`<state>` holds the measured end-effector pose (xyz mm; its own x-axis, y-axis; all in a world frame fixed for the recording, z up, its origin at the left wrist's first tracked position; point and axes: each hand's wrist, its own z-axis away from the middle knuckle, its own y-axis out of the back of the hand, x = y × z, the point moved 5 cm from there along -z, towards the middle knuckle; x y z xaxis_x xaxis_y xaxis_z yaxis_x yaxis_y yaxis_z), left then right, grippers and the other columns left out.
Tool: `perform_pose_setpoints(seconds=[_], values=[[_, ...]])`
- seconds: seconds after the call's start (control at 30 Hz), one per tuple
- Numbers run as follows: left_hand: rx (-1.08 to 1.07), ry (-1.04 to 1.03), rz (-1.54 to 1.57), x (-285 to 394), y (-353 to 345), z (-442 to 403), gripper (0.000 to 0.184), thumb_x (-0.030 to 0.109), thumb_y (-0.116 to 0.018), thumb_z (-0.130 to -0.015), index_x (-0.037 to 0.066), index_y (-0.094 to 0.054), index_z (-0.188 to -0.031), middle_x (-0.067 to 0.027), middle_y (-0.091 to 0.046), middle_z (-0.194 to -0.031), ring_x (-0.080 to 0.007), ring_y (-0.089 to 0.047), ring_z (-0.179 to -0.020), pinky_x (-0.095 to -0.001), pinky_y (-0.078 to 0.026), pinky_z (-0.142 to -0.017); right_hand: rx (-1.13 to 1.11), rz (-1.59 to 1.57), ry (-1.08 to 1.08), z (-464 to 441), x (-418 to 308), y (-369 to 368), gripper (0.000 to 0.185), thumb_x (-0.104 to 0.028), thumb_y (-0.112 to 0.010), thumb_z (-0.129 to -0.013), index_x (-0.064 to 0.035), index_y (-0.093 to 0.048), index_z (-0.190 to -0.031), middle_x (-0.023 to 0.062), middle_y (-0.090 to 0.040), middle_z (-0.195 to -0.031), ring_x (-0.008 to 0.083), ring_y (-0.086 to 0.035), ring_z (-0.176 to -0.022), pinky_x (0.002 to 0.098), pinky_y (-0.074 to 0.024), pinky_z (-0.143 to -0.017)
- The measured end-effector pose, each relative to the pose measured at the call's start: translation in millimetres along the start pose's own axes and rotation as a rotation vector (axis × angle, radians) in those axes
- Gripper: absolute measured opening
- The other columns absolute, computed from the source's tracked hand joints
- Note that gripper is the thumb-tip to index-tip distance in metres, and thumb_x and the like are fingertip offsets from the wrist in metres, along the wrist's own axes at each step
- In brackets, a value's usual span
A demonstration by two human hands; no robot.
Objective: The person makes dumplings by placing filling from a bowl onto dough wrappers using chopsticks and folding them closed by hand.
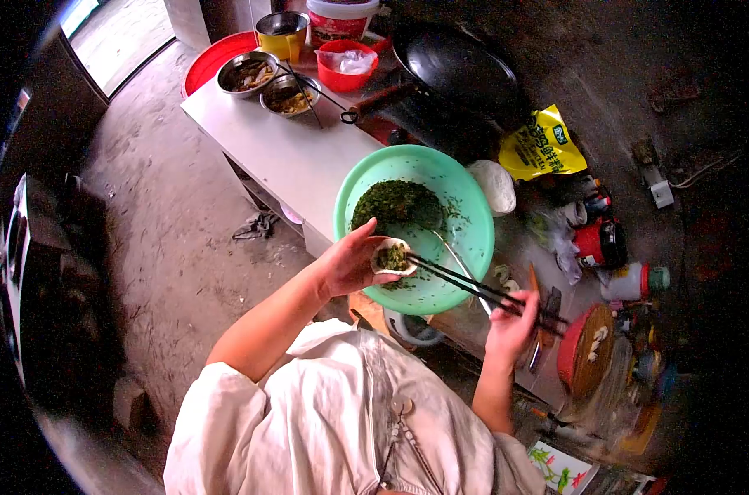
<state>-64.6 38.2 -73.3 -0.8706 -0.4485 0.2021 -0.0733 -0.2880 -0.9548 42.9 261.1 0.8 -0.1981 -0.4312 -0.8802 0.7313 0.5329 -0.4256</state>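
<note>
In my left hand lies a round dough wrapper with chopped green filling on it, held over the near left rim of a light-green basin. My right hand grips a pair of dark chopsticks, and their tips touch the filling in the wrapper. A heap of chopped green filling sits on the far left side inside the basin. A metal spoon leans in the basin, its handle reaching over the rim toward my right hand.
Bowls of food, a red basin and a bucket stand on the white table. A black wok lies behind. To the right are a yellow bag, jars and a round board with dough pieces.
</note>
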Motion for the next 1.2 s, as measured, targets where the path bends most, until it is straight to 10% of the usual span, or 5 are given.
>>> perform_pose_setpoints(seconds=[0.07,1.2], values=[[0.008,0.011,-0.048,1.0,-7.4,6.2,0.061,0.051,-0.035,-0.084,-0.001,-0.044,-0.114,-0.0141,-0.051,-0.113,-0.0266,-0.050,-0.104,-0.0348,-0.043,-0.086,-0.106,-0.019,-0.249,-19.2,24.0,2.1,0.022,-0.030,-0.049,-0.085,-0.0098,-0.053,-0.078,0.0017,-0.054,-0.064,0.0112,-0.046,-0.044,0.0219,-0.0364,-0.038],[0.048,0.031,-0.122,-3.7,-24.6,5.7,0.058,0.047,-0.032,-0.087,-0.005,-0.048,-0.107,-0.0147,-0.051,-0.108,-0.0280,-0.047,-0.104,-0.0372,-0.035,-0.095,-0.036,-0.069,-0.423,-43.5,81.0,20.0,0.022,-0.032,-0.050,-0.084,-0.0111,-0.051,-0.075,-0.0004,-0.050,-0.060,0.0125,-0.045,-0.041,0.0239,-0.0369,-0.036]])
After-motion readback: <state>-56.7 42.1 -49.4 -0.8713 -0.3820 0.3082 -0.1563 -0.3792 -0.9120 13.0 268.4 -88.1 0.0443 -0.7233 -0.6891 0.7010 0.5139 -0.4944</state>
